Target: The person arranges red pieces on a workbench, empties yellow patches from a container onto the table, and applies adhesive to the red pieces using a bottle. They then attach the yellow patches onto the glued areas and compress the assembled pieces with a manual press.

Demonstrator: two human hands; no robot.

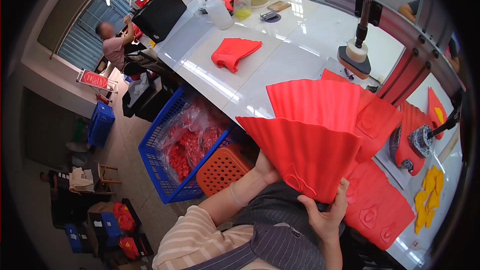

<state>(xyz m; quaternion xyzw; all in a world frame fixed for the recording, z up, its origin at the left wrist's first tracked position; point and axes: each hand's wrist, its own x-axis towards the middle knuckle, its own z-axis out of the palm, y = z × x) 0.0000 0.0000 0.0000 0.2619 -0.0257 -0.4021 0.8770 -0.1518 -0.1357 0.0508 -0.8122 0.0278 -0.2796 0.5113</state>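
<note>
I hold up a red fan-shaped ribbed piece (305,155) that looks like soft rubber, its wide wavy edge upward and a raised loop outline near its narrow end. My left hand (267,168) grips its left side, with most fingers hidden behind it. At the lower right edge is my right hand (327,215), thumb and fingers around the narrow end. Directly behind stands another red ribbed fan (315,100); whether it is joined to the held piece I cannot tell. More red pieces with raised emblems (377,207) lie overlapped on the table beside my right hand.
A press arm with a rounded pad (354,60) hangs over the white table (280,62). Right of me are a red piece on a fixture (412,140) and yellow pieces (429,197). A blue crate (150,145) and orange stool (225,170) stand left. Another person (115,47) sits far left.
</note>
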